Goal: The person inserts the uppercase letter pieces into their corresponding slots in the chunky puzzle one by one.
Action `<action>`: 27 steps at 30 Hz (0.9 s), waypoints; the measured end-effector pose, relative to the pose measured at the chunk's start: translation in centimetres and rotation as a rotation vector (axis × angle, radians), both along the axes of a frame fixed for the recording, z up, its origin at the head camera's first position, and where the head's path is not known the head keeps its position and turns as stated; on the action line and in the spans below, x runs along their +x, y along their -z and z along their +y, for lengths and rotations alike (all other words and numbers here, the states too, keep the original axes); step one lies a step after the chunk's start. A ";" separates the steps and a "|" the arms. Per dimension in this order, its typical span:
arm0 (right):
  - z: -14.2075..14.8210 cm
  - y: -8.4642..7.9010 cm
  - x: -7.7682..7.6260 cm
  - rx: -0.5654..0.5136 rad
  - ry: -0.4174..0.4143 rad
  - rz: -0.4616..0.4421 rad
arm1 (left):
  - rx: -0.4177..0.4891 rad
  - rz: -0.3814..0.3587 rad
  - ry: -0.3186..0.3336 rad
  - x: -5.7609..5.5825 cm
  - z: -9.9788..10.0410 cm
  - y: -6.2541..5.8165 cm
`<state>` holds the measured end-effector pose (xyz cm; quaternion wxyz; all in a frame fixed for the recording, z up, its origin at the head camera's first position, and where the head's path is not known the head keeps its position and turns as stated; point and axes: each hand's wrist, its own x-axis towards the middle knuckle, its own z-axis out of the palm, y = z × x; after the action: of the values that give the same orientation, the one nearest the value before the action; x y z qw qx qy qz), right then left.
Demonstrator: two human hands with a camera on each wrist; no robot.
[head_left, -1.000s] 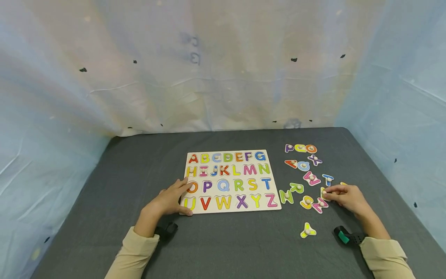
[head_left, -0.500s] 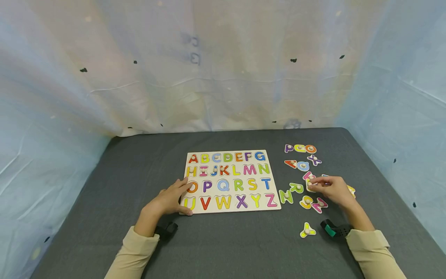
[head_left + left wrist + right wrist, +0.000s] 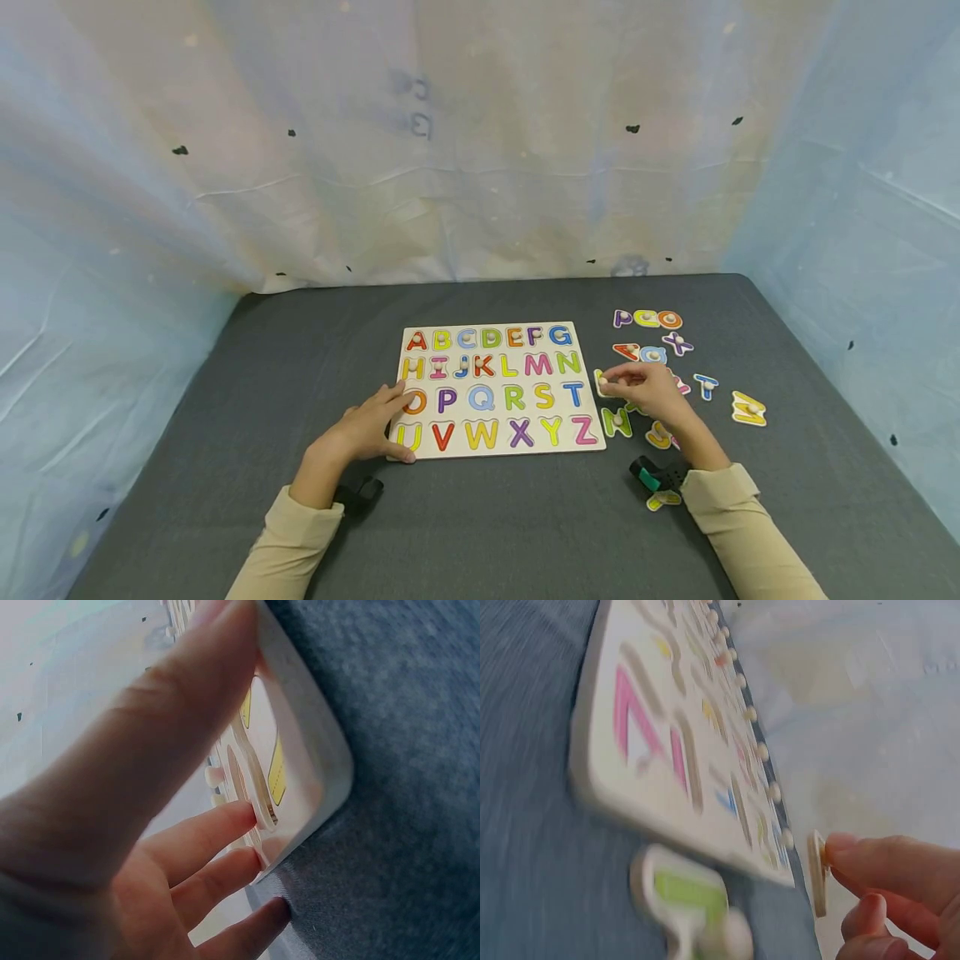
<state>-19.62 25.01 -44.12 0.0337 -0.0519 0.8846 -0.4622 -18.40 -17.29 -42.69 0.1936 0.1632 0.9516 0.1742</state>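
Note:
A wooden alphabet board (image 3: 459,428) lies on the dark table, with knobbed letters filling A to F and H to K. My left hand (image 3: 367,427) rests at its lower left corner, thumb at the near edge and fingers spread along the left side; the left wrist view shows those fingers (image 3: 217,874) fairly straight. Just off the board's right edge, my right hand (image 3: 656,396) pinches a small yellow-green letter piece (image 3: 599,385), apparently an L, by its knob. The right wrist view shows this piece (image 3: 818,877) edge-on, above the table.
Loose letters lie right of the board, including a green N (image 3: 617,422), a blue T (image 3: 706,386), a yellow W (image 3: 748,408) and an orange O (image 3: 670,320). My right hand and wrist partly cover several others, among them a yellow Y (image 3: 663,500).
My right hand has carried the yellow-green letter leftward from the loose letters to the board's right edge, uncovering the W and T. My left hand has stayed put.

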 end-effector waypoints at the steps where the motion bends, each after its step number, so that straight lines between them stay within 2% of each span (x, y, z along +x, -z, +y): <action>1: -0.5 0.0 -0.2 -0.006 0.001 -0.006 | -0.002 0.002 0.001 0.0 0.0 0.0; 4: -1.9 -0.1 -0.8 -0.018 -0.011 0.006 | -0.003 0.002 -0.004 -0.1 -0.2 0.1; 5: -2.6 -0.6 -0.7 -0.019 -0.018 0.016 | -0.003 0.002 -0.004 -0.1 -0.2 0.2; 11: -5.7 -0.5 -1.6 -0.047 -0.009 0.030 | 0.004 0.015 0.009 -0.1 -0.2 0.2; 12: -6.0 0.0 -2.0 -0.051 0.000 0.026 | 0.002 0.018 0.010 -0.1 -0.2 0.2; 20: -10.0 -0.1 -3.3 -0.095 0.031 -0.024 | 0.002 0.018 0.005 -0.2 0.0 0.2; 27: -12.1 0.7 -4.4 -0.107 0.072 -0.065 | 0.000 0.016 -0.006 -0.1 -0.1 0.1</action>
<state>-24.07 12.89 -44.86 0.0430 -0.0067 0.8584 -0.5111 -18.46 -17.35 -42.77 0.1853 0.1615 0.9537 0.1732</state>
